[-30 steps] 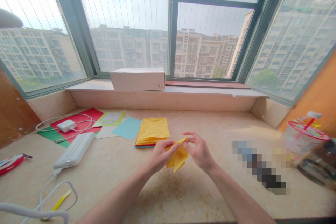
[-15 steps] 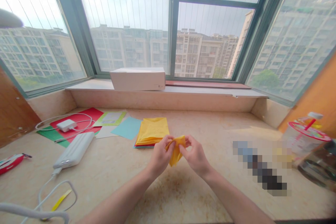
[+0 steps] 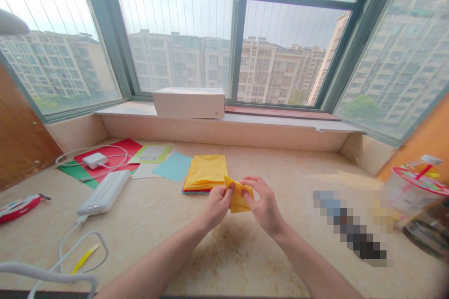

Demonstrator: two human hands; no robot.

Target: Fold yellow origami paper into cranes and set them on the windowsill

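Note:
A small folded yellow paper is held above the marble counter between both hands. My left hand pinches its left edge with thumb and fingers. My right hand pinches its right side, fingers curled over the top fold. Just behind the hands lies a stack of coloured paper sheets with a yellow sheet on top.
Light blue, green and red sheets lie at the left with a white charger and cable. A white power bank lies nearer. A white box sits on the sill. A lidded plastic cup stands right.
The paper, hanging unfolded a second ago, is now gathered into a compact flat shape between both hands. The hands came closer together, and the view shifted slightly.

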